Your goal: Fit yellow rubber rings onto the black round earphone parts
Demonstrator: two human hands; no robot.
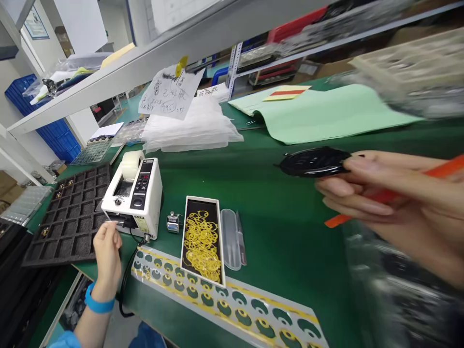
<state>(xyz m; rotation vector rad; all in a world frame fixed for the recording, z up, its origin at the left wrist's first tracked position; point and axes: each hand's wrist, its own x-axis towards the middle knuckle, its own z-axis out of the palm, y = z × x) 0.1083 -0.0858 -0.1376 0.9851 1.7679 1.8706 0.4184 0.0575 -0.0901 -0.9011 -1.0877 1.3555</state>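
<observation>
My left hand (108,244), with a blue wristband, is at the front slot of the white tape dispenser (148,193); its fingers are pinched, and a small pale piece shows at their tips. At the right, my right hand (384,193) holds a black oval part (313,162) between thumb and fingers, above the green table. An orange strip-like tool (339,221) also lies across that palm, under the fingers. A white-rimmed box (222,241) of yellow rings stands between the hands, beside a small metal counter (173,222).
A black foam tray (78,220) lies left of the dispenser. Along the front edge runs a sheet with round cut-outs (232,302). Clear plastic packs (395,270) are at the right, blurred. White sheets (192,125) and green paper (319,116) lie behind, under a shelf beam (174,41).
</observation>
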